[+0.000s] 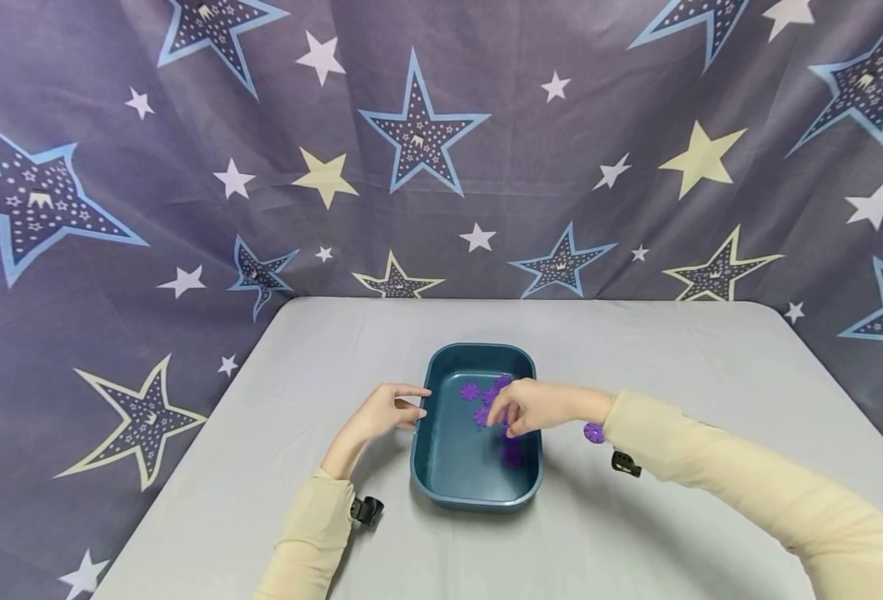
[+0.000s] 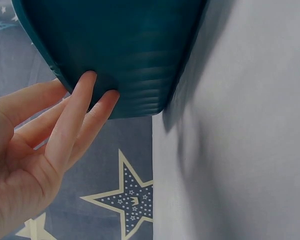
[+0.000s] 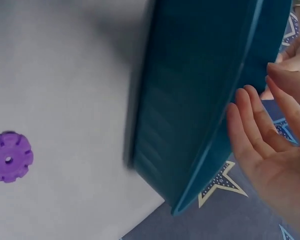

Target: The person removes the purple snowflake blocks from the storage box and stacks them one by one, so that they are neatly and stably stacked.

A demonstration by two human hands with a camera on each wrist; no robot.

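Note:
A teal plastic bin (image 1: 441, 492) stands on the table, with several purple notched discs (image 1: 470, 392) inside. My left hand (image 1: 385, 412) touches the bin's left side with fairly straight fingers; the left wrist view has fingertips (image 2: 110, 95) against the outer wall (image 2: 140, 45). Over the bin's right part hangs my right hand (image 1: 527, 404), fingers loosely bent, with no disc visible between them in the right wrist view. Below it, a purple disc (image 1: 512, 452) looks blurred. My right palm partly covers other discs.
One purple disc (image 3: 10, 156) lies on the table to the right of the bin, close to my right sleeve (image 1: 659, 433). Pale cloth covers the table (image 1: 321, 333). A star-patterned curtain (image 1: 441, 225) hangs behind and along the sides.

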